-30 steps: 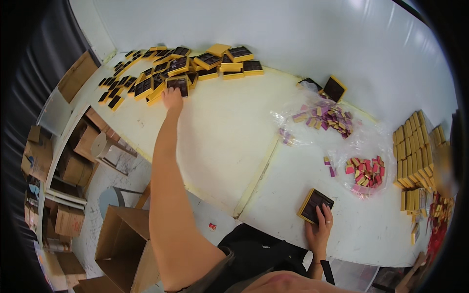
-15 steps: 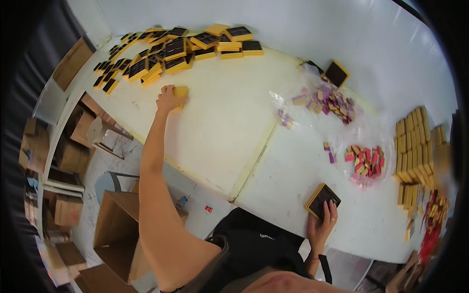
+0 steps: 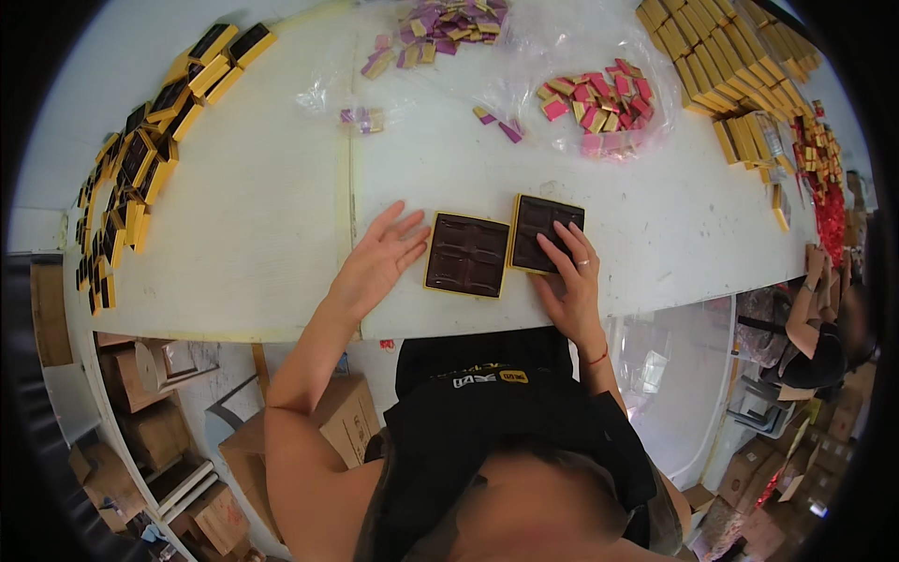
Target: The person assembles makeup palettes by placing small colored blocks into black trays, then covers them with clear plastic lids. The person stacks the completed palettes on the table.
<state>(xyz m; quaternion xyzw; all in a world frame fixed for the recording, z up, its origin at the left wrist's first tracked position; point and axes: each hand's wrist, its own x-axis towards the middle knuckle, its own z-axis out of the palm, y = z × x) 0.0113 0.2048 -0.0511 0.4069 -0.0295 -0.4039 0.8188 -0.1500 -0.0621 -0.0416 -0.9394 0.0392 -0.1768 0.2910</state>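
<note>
Two square yellow-edged boxes with dark, compartmented trays lie side by side near the table's front edge. Beside the left box [image 3: 467, 255] is my left hand [image 3: 372, 262], open, fingers stretched toward the box's left edge and holding nothing. My right hand [image 3: 569, 272] grips the right box [image 3: 534, 223]. Its index and middle fingers reach over the tray, and its thumb lies at the near edge. That box sits slightly farther back than the left one, their neighbouring sides close together. No contents show in the trays' visible parts.
Many similar boxes [image 3: 140, 159] are heaped at the left. Purple-and-gold pieces [image 3: 454, 26] and pink-and-gold pieces [image 3: 599, 101] lie on clear plastic at the back. Gold boxes [image 3: 721, 66] are stacked at the far right. Another person [image 3: 815, 328] is at the right; an open carton [image 3: 328, 421] stands below the table.
My left hand has come back from the far left with a yellow box, which now lies beside the other, and has let go. The view has swung right.
</note>
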